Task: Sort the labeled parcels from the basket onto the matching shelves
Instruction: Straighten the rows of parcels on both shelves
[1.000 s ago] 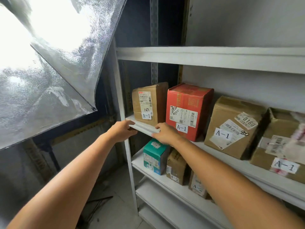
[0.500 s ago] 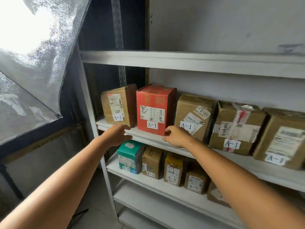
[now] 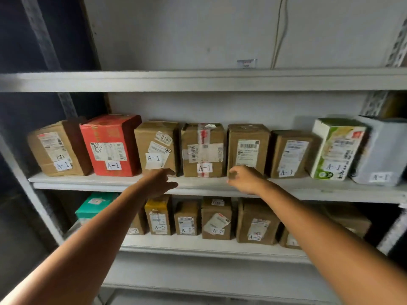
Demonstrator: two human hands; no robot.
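both bare arms outstretched forward, left hand (image 3: pixel 159 182) and right hand (image 3: pixel 245 179) loosely curled, empty

Stretched forward: left hand (image 3: pixel 159 182) and right hand (image 3: pixel 244 180), both loosely curled, gripping nothing. Hovering at the front lip of the A-1 shelf (image 3: pixel 202 186). Just beyond the left fingers (image 3: pixel 171 185), a brown "0180" box (image 3: pixel 156 137); further left of them, a red box (image 3: pixel 110 137). Between the two sets of fingers, a taped brown box (image 3: pixel 203 150). Right behind the right fingers (image 3: pixel 233 174), a plain brown box (image 3: pixel 247 142), contact unclear. Below the fingers, a row of A-2 parcels (image 3: pixel 187 219).
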